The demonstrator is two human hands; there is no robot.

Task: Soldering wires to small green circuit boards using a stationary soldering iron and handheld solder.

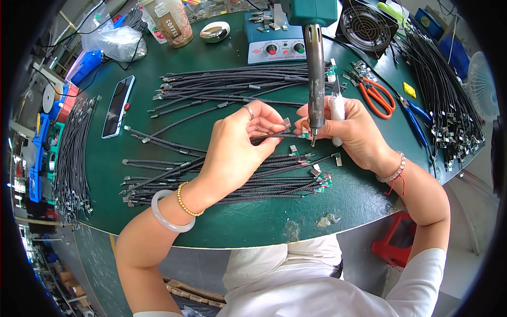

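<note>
My left hand (pixel 232 145) is closed on a black braided cable (pixel 288 135), which it pinches between thumb and fingers. The cable's end, with a small green circuit board (pixel 303 135), sits just beside the tip of an upright soldering iron (pixel 315 79). My right hand (pixel 356 129) is wrapped round a slim tool with a white-wrapped handle (pixel 337 108), its thin metal point sticking up. Thumb and forefinger of that hand reach to the cable end; whether they touch it is hidden behind the iron. A small metal connector (pixel 287 122) shows at my left fingertips.
More cables lie in rows behind (pixel 237 79) and in front (pixel 237 185) of my hands. To the right are orange-handled scissors (pixel 377 98), blue-handled pliers (pixel 414 119) and a cable bundle (pixel 443 84). A teal control box (pixel 274 50), a phone (pixel 117 107) and a cup (pixel 174 24) stand around.
</note>
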